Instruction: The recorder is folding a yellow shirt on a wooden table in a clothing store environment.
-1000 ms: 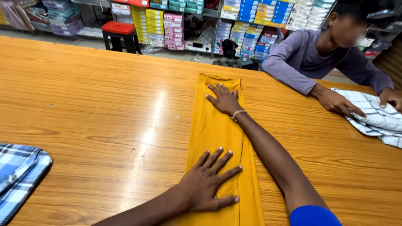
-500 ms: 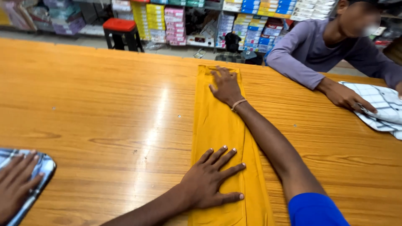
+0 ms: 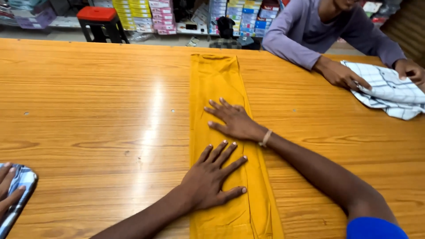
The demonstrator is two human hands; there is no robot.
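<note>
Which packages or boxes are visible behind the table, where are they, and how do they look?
Yellow boxes: flat, stacked on the floor beside the red stool.
Pink and white boxes: flat stack, right of the yellow ones.
Blue and white boxes: flat stacks, behind the table's far edge.
No signs or screens show.

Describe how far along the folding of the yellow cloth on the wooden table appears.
Done: the long mustard-yellow cloth already lies folded lengthwise into a narrow strip on the orange wooden table. In hand: the left hand and right hand press flat on it, fingers spread. Left: it remains full length, with no crosswise fold.
</note>
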